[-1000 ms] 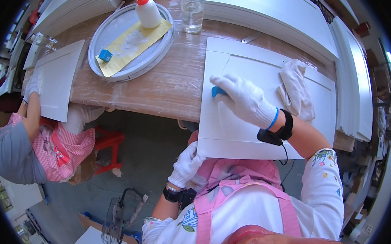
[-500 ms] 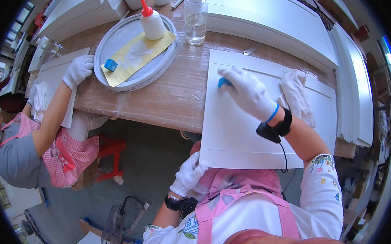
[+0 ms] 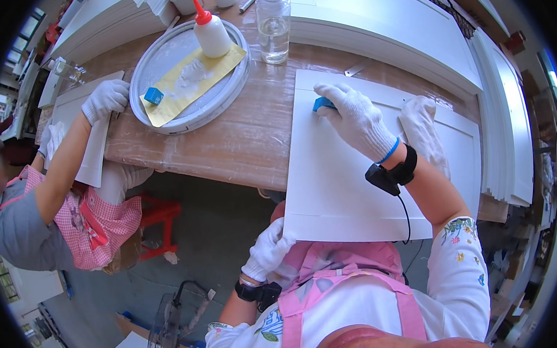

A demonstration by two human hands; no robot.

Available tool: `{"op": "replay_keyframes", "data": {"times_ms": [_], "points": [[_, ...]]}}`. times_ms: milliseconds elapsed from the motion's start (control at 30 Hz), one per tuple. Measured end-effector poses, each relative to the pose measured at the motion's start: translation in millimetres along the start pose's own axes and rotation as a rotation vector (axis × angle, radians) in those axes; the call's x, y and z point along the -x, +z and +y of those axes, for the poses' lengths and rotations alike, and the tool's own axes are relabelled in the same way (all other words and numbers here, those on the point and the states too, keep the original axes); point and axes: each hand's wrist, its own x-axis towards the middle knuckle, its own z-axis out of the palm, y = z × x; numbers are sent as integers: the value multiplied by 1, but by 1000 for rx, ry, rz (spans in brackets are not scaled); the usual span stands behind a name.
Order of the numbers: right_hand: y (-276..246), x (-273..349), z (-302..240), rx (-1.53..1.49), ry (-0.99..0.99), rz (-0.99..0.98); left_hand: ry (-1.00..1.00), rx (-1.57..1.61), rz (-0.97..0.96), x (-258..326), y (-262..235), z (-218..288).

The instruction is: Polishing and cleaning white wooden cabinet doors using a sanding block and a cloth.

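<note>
A white panel (image 3: pixel 348 176) with a raised border lies in front of me, its near edge over my lap. My right hand (image 3: pixel 356 116), in a white knit glove, pinches a small blue block (image 3: pixel 323 103) at the panel's far left part. At the near left corner, my gloved left hand (image 3: pixel 268 249) has its fingers curled against the panel edge; its underside is hidden. A bunched white cloth (image 3: pixel 425 131) rests on the panel, right of my right hand.
Left of the panel, a round white lid (image 3: pixel 190 119) bears yellow sandpaper (image 3: pixel 162 112) with white powder, another blue block (image 3: pixel 153 95) and a red-tipped bottle (image 3: pixel 212 37). A clear bottle (image 3: pixel 275 38) stands beside it. White panels (image 3: pixel 384 33) are stacked behind. A co-worker's gloved hand (image 3: pixel 106 99) is at left.
My right hand has lifted and turned slightly, showing more of the blue block. My left hand stays at the corner. The co-worker's arm has shifted a little left.
</note>
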Motion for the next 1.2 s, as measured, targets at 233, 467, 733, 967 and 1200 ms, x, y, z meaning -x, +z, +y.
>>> {"op": "replay_keyframes", "data": {"times_ms": [233,467,733,967,1200], "points": [[0,5,-9,-9,-28,-60,8,-14,9,1,-1,-1],[-3,12,-17,-62,-9,-85,-21,21,15,3,-1,-4],[2,-5,2,10,10,24,-11,19,9,3,-2,-5],[-4,9,2,-176,16,27,27,5,7,-2,-3,-4],[-22,5,23,-1478,642,-83,-16,-18,18,2,-1,0]]}}
